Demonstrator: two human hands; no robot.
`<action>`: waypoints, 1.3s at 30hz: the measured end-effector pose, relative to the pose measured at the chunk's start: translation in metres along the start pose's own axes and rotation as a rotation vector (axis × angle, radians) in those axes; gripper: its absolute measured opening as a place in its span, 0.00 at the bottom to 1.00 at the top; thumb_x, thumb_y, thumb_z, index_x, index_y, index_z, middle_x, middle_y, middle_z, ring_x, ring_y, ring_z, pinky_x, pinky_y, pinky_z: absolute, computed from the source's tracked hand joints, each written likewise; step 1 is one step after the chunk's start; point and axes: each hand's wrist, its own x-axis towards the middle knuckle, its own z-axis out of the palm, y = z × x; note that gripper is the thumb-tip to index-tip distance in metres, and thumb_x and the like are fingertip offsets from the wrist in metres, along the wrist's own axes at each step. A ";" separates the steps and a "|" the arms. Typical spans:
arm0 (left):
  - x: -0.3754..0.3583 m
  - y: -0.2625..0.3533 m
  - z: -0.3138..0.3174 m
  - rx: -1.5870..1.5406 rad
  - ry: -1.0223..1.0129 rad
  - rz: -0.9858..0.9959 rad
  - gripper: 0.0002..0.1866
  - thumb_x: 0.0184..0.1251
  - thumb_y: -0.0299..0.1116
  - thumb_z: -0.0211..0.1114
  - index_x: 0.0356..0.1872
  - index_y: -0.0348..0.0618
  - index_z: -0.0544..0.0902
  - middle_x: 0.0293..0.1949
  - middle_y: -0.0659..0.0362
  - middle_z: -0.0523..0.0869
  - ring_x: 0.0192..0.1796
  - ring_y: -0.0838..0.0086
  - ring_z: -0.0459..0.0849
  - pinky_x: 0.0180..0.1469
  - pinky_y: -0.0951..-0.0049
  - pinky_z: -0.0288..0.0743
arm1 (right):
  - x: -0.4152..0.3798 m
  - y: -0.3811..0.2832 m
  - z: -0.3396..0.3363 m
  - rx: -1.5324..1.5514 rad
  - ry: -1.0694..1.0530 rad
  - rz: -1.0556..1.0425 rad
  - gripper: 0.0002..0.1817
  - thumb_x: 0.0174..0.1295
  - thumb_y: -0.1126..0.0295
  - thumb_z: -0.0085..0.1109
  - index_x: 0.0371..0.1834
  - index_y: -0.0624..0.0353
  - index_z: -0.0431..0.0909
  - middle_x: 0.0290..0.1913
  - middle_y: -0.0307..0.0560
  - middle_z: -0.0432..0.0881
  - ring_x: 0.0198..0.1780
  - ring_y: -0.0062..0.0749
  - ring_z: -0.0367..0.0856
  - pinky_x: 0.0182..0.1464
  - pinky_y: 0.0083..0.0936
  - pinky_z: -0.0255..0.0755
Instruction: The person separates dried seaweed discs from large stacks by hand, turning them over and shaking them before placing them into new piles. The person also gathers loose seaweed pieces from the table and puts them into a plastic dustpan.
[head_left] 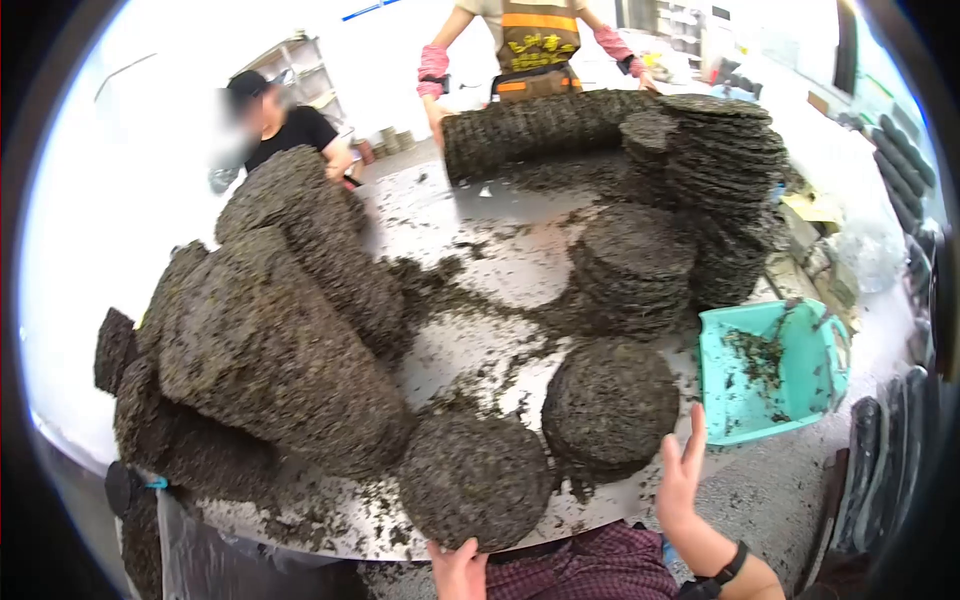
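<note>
A dark, round disc that looks like dried seaweed [475, 482] lies at the table's front edge, and my left hand [459, 572] grips its near rim. Some of those fingers are hidden below the disc. Just right of it stands a short stack of similar seaweed discs [612, 408]. My right hand [682, 478] is raised beside that stack, fingers stretched out and holding nothing. It is apart from the turquoise basket [775, 425], which has dark crumbs inside.
Large tilted stacks [270, 345] fill the left side of the table [455, 360]. Tall upright stacks [725, 160] stand at the back right. Across the table, a person in an apron [540, 40] has their hands at a long lying roll of discs [540, 128]. Another person [290, 130] is at the left.
</note>
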 end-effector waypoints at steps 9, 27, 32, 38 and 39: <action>-0.013 -0.004 0.018 0.155 0.046 0.059 0.39 0.65 0.21 0.65 0.74 0.52 0.56 0.61 0.56 0.74 0.62 0.64 0.75 0.60 0.58 0.74 | -0.055 -0.038 0.069 -0.130 -0.967 -0.644 0.46 0.57 0.46 0.68 0.73 0.62 0.61 0.76 0.58 0.59 0.77 0.51 0.57 0.76 0.51 0.51; -0.005 -0.004 0.008 0.162 -0.002 0.141 0.53 0.64 0.21 0.68 0.80 0.48 0.38 0.67 0.53 0.70 0.64 0.63 0.75 0.62 0.61 0.73 | -0.017 -0.068 0.030 0.055 -0.274 -0.197 0.23 0.62 0.84 0.46 0.62 0.69 0.73 0.51 0.53 0.83 0.48 0.33 0.82 0.51 0.28 0.76; -0.003 -0.001 0.001 0.093 0.043 0.044 0.59 0.62 0.23 0.71 0.80 0.51 0.31 0.64 0.54 0.72 0.63 0.62 0.76 0.64 0.54 0.70 | 0.016 -0.010 0.003 -0.061 0.135 -0.186 0.34 0.64 0.81 0.50 0.75 0.65 0.55 0.64 0.52 0.73 0.63 0.39 0.73 0.68 0.41 0.62; -0.007 -0.004 0.012 0.173 0.103 0.045 0.49 0.60 0.23 0.70 0.78 0.52 0.48 0.65 0.55 0.71 0.64 0.61 0.74 0.59 0.56 0.74 | -0.042 -0.063 0.032 -0.139 -0.897 -0.567 0.36 0.58 0.59 0.69 0.67 0.65 0.68 0.66 0.59 0.72 0.71 0.55 0.66 0.72 0.48 0.60; -0.007 -0.005 0.010 0.170 0.061 0.050 0.48 0.60 0.22 0.69 0.77 0.52 0.49 0.65 0.54 0.71 0.63 0.60 0.75 0.58 0.57 0.75 | -0.053 -0.060 0.043 -0.136 -0.942 -0.617 0.39 0.60 0.52 0.67 0.68 0.65 0.67 0.70 0.60 0.67 0.73 0.54 0.64 0.73 0.49 0.58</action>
